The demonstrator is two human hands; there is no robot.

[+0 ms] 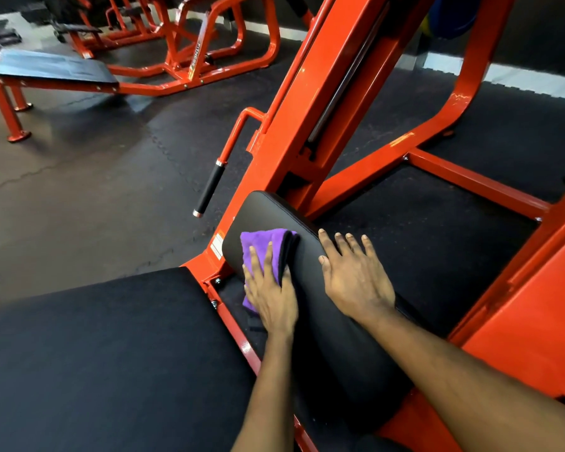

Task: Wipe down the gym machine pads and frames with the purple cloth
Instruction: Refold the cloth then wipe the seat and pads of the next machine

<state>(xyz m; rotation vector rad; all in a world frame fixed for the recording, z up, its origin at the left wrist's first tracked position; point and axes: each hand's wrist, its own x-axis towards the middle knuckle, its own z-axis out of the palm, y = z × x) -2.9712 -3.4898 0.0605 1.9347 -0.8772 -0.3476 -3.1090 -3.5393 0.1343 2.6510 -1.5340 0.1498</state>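
Observation:
A long black pad (333,337) runs up the middle of an orange machine frame (294,132). The folded purple cloth (265,244) lies on the pad's upper left side. My left hand (269,293) presses flat on the cloth with straight fingers. My right hand (356,278) rests flat on the pad just right of the cloth, fingers spread. A wider black seat pad (111,353) fills the lower left.
A black-gripped handle (209,187) hangs off the frame left of the pad. Orange frame bars (477,184) cross the floor at right. A bench with a black pad (53,68) and other orange machines stand at the back left on dark rubber flooring (79,177).

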